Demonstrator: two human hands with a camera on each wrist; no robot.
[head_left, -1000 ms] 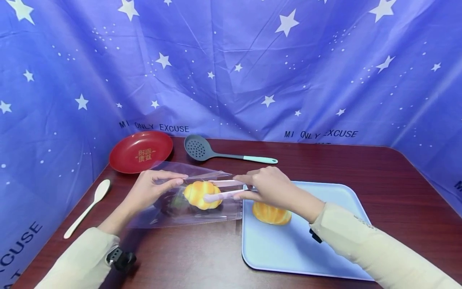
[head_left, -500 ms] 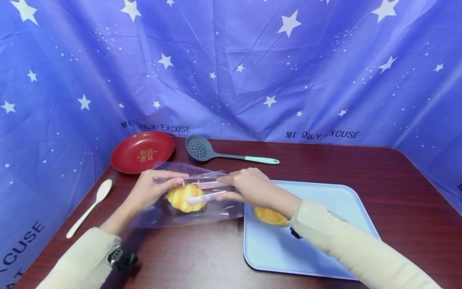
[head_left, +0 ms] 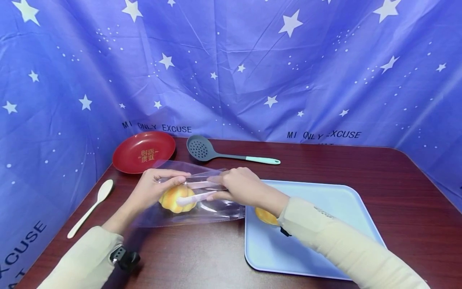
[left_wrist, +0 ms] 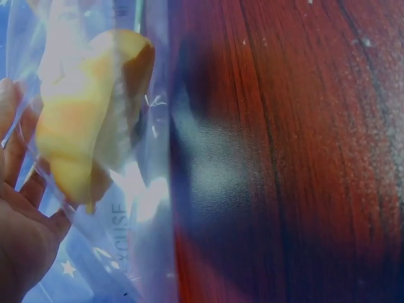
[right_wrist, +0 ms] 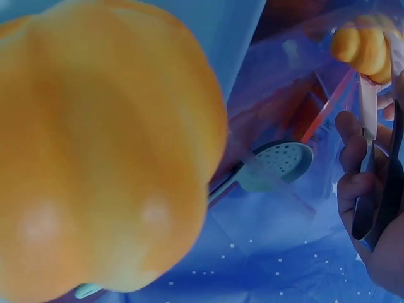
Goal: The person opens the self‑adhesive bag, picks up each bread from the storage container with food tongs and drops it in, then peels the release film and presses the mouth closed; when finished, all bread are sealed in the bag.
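Observation:
A yellow, ridged croissant-like bread [head_left: 167, 200] lies inside a clear plastic bag [head_left: 220, 214] in the head view. My left hand [head_left: 151, 188] pinches the upper edge of the bag between thumb and fingers, just above the bread. My right hand [head_left: 240, 186] holds tongs [head_left: 202, 196] with pale pink tips; it reaches in at the bag's right-hand end. The tips clasp the bread, also seen as a ridged bread [right_wrist: 366, 50] in the right wrist view. Another yellow bread [head_left: 265, 216] rests on the light blue tray [head_left: 306, 249], partly hidden by my right forearm.
A red plate [head_left: 144, 146] with gold characters stands at the back left. Right of it lies a grey skimmer [head_left: 202, 149] with a mint handle end. A cream spoon [head_left: 90, 206] is near the table's left edge. A blue star-patterned curtain [head_left: 231, 80] surrounds the table.
My right hand has moved left, carrying the bread in the tongs deeper into the bag. My left hand still holds the bag in about the same place.

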